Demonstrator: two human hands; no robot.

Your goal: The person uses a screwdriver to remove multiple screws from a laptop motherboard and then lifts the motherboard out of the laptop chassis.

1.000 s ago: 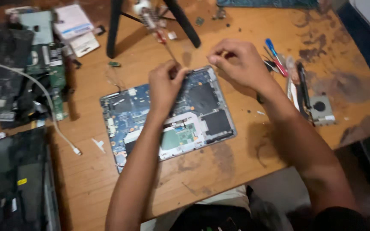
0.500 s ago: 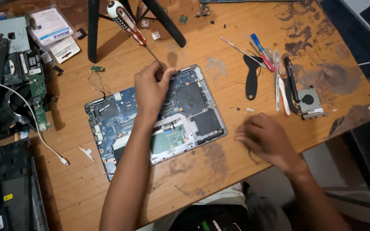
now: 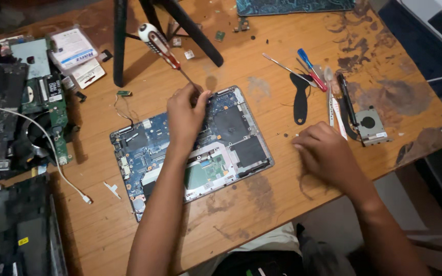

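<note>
In the head view, the left hand has its grip closed around a screwdriver, whose tip meets the laptop board just beside the fingers while the handle slants up and away. The right hand, well right of that grip, rests loosely curled on the desk, holding nothing, with a spudger and fan just beyond it.
</note>
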